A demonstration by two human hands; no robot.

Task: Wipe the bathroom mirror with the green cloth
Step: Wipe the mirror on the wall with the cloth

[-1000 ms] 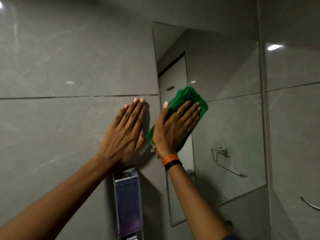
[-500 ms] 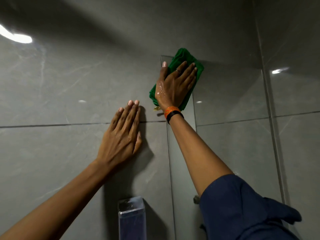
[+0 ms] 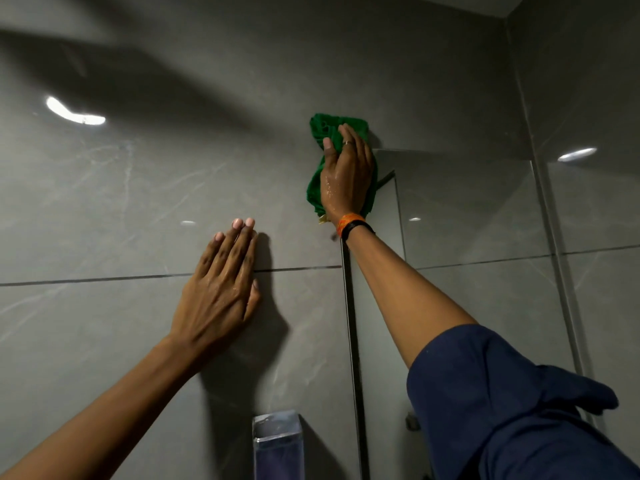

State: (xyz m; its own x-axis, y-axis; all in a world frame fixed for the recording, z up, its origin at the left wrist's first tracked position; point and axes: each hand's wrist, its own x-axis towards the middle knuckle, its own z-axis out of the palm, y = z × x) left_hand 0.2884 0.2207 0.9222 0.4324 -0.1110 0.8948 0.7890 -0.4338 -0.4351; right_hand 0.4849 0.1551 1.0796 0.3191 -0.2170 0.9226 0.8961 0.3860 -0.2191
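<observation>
The tall frameless mirror [image 3: 467, 216] hangs on the grey tiled wall, filling the right half of the view. My right hand [image 3: 346, 178] presses the green cloth [image 3: 329, 128] flat against the mirror's top left corner; the cloth bunches up past the top edge onto the tile. That hand looks wet, and its wrist carries an orange and a black band. My left hand [image 3: 221, 289] lies flat on the wall tile left of the mirror, fingers together, holding nothing.
A clear soap dispenser [image 3: 277, 445] is fixed to the wall below my left hand, beside the mirror's left edge. The grey tiled wall [image 3: 104, 202] has a horizontal grout line at hand height. A side wall meets it at the right.
My right hand slid the cloth upward from the mirror's middle height to its top left corner. My left hand stayed on the tile. The view tilted upward.
</observation>
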